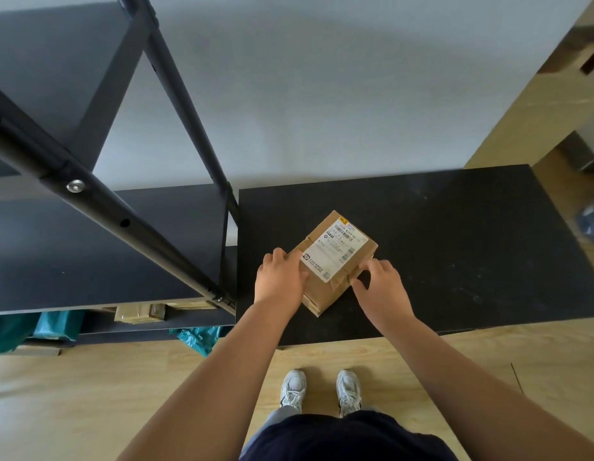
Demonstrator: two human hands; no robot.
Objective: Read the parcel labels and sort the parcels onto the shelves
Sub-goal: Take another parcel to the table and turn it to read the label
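Meanwhile, a brown cardboard parcel [335, 261] sits on a black table [455, 247], white shipping label [332, 249] facing up. The left hand [279, 277] presses against its left edge, fingers curled onto the top; the right hand [380, 286] pinches its right edge — both are on the box. Just left of the table stands a black metal shelf unit [116, 247], its slanting post [99, 197] crossing the view. Lower down, teal bags [56, 324] and taped boxes [139, 312] lie on a bottom shelf — white sneakers [322, 389] on wood floor.
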